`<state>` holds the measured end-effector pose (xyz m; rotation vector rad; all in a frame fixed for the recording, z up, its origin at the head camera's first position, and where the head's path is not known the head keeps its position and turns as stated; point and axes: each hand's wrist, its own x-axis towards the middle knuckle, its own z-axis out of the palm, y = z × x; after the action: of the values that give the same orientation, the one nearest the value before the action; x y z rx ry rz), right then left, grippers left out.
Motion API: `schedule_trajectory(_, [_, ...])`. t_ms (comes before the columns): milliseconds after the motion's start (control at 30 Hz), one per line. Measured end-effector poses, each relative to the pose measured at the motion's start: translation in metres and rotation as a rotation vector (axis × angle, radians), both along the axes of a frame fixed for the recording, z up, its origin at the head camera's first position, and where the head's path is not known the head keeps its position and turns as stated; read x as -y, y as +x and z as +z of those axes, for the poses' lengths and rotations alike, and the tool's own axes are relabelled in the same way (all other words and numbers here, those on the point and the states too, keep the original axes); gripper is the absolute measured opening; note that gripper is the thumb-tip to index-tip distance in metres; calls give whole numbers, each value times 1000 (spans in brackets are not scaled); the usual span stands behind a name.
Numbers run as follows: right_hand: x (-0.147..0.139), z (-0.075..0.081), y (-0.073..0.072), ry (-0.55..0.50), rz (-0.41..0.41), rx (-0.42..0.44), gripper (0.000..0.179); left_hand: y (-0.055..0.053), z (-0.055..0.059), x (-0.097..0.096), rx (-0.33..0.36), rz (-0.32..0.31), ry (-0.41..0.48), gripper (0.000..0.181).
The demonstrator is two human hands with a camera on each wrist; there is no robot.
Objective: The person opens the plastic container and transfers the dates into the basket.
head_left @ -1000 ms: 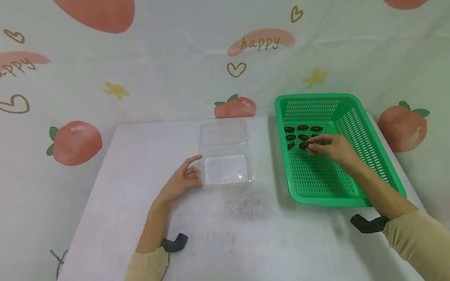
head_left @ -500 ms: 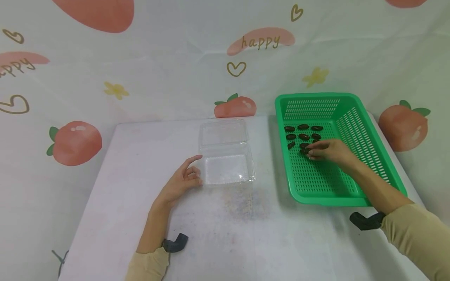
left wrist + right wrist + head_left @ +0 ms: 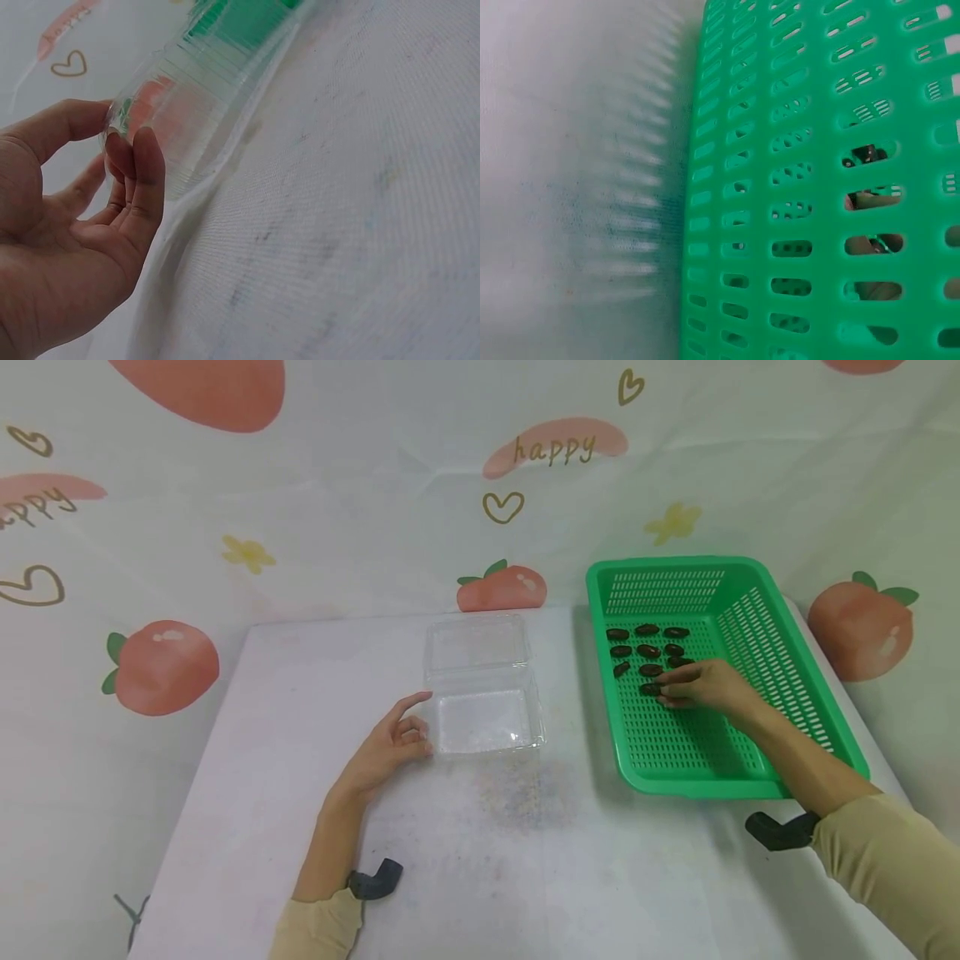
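In the head view, my right hand [image 3: 701, 685] is inside the green basket [image 3: 750, 787]. Thumb and fingers pinch a dark brown date [image 3: 651, 690] low over the basket floor. Several other dates [image 3: 648, 651] lie apart in rough rows toward the basket's back left. My left hand [image 3: 386, 743] is at the left side of a clear plastic clamshell box [image 3: 483, 722], its lid [image 3: 477, 643] folded back. In the left wrist view, loosely bent fingers [image 3: 146, 180] rest against the clear box's side. The right wrist view shows slotted basket wall, through which the hand appears only in pieces.
The box and basket stand on a white-covered table [image 3: 480, 877], with a strip of tabletop between them. A printed cloth [image 3: 375, 510] hangs behind the table. Dark wrist bands [image 3: 375, 879] sit on both forearms. Thin cord [image 3: 135, 910] shows at the lower left.
My right hand has shifted slightly toward the basket's near side with the date, leaving more of the other dates visible. The left hand and the box have stayed put.
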<state>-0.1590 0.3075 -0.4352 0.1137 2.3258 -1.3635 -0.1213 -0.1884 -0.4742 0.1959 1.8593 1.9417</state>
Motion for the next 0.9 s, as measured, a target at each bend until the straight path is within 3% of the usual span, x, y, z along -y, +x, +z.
schedule_trajectory(167, [1, 5, 2, 78, 5, -26, 40, 0, -1, 0, -5, 10, -7, 81])
schedule_trajectory(500, [2, 20, 5, 310, 64, -148, 49, 2, 2, -1, -45, 39, -139, 68])
schedule_trajectory(700, [14, 32, 15, 429, 62, -311, 47, 6, 12, 0, -106, 59, -291, 61])
schedule_trajectory(900, [31, 37, 25, 462, 63, -430, 56, 6, 17, 3, -252, 85, -524, 62])
